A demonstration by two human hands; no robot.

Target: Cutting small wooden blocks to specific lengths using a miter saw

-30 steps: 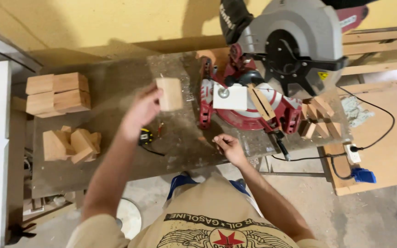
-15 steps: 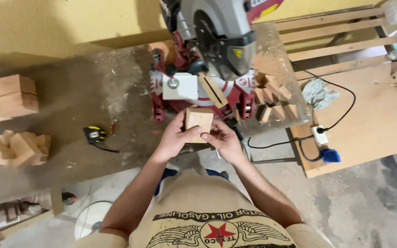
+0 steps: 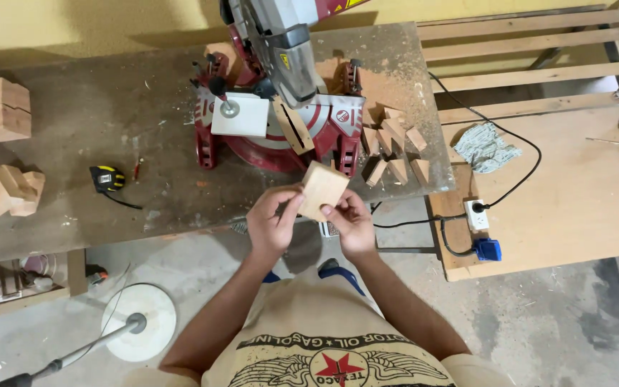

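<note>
While both hands hold it up just short of the red mitre saw [image 3: 281, 107], the left hand [image 3: 272, 223] and right hand [image 3: 352, 223] pinch a small wood block [image 3: 322, 189] between fingertips; this looks like an inspection step, and turning it calls for a steady grip. The block is pale, squarish, clean-cut.

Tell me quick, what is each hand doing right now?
Left hand: closed, gripping the wood block.
Right hand: closed on the same wood block.

Even, soft indoor light, sharp focus (slight wide-angle bending at edges).
</note>
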